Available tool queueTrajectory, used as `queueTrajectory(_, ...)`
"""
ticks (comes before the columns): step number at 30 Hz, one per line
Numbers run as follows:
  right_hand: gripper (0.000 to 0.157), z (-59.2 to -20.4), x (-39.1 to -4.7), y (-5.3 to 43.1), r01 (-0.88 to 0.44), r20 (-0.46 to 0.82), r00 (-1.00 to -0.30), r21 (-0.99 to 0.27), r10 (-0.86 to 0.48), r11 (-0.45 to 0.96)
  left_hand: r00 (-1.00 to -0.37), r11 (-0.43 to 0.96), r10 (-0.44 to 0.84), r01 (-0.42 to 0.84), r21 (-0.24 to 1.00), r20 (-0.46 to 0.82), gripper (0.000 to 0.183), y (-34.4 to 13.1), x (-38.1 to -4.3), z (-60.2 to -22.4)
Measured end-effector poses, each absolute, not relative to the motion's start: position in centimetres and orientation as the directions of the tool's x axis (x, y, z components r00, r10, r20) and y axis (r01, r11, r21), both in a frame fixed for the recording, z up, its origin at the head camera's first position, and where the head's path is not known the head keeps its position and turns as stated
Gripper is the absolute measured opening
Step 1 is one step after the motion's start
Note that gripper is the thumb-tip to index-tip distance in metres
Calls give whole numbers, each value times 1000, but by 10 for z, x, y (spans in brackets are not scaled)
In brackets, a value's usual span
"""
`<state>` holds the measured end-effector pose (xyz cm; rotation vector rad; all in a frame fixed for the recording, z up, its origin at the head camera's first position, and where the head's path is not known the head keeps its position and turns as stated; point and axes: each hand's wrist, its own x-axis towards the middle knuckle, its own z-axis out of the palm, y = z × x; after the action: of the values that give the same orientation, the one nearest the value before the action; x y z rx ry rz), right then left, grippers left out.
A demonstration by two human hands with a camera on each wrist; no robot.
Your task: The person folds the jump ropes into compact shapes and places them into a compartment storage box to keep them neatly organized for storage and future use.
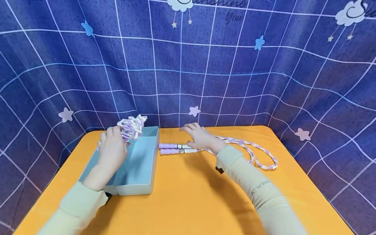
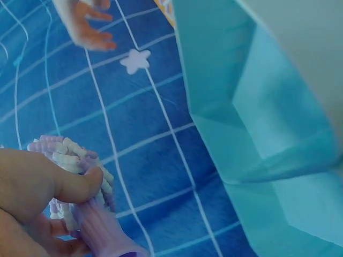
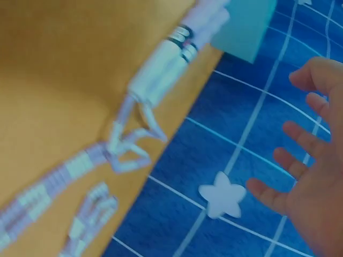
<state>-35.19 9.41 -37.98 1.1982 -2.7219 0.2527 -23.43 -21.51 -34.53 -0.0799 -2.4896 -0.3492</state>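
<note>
The left hand (image 1: 113, 147) grips a bundled purple-and-white jump rope (image 1: 133, 126), thumb pressed on beads and a handle, above a blue box (image 1: 141, 160) on the tabletop's left side. The right hand (image 1: 201, 137), fingers spread and holding nothing, hovers over a second jump rope (image 1: 242, 142) near the back edge; its handles (image 1: 178, 151) lie just beside the box. Open room stretches before this rope toward the front. The curtain (image 1: 182, 81) reads "You"; the handle labels are too small to read.
</note>
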Motion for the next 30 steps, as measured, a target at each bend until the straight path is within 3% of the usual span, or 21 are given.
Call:
queueTrajectory(5,64,-405,-354,83,-740,169,-672,-99,-721,666,-827,964,-99,58,258,554,51,-228,-235,-354)
queueTrajectory(15,76,-431,-360,65,-668,67,-743,8,-666,745,-865,944,-245,-110,311,437,53,-250,-242,-374)
queueTrajectory(30,65,-462,-359,51,-644,19,-763,58,-646,763,-931,888,-359,-321,329,63,62,-284,-261,-418)
